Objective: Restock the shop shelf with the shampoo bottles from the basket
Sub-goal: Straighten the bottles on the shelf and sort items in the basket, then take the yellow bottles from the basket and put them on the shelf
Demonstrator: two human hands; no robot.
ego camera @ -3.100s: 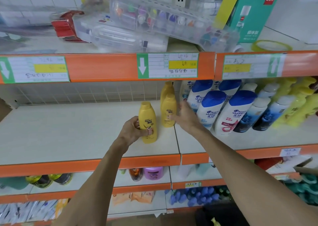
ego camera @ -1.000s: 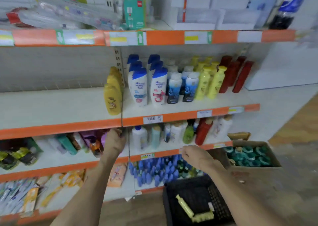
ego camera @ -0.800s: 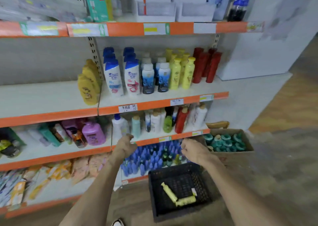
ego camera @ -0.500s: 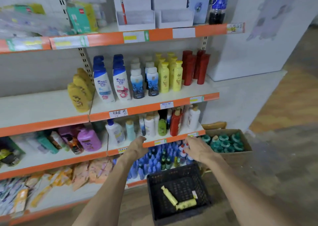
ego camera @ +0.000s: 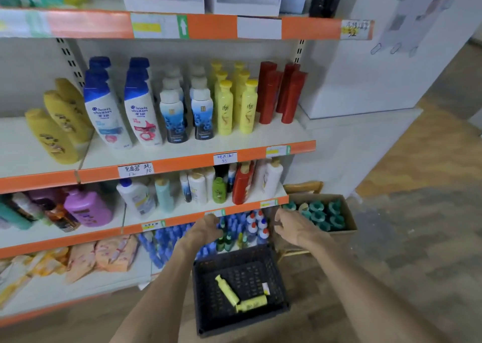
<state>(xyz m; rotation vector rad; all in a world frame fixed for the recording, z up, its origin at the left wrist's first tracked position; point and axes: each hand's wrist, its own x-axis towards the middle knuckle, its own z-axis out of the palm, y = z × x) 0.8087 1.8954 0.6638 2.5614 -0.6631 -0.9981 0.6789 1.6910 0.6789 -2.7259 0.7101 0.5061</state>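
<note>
Fingers of the left hand (ego camera: 206,229) and right hand (ego camera: 294,226) are loosely curled, holding nothing, near the black basket (ego camera: 250,274). Two yellow shampoo bottles (ego camera: 226,289) lie inside it.

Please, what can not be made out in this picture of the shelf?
All in the head view.
Too small: labels of the yellow bottles in the black basket.
Cut off by the top edge: the dark drink bottle.
Blurred: the orange packets on the bottom shelf.
Partly hidden by the left hand: the small blue bottles.

Head camera — faces shelf (ego camera: 182,164), tilted down over floor basket (ego camera: 234,325).
</note>
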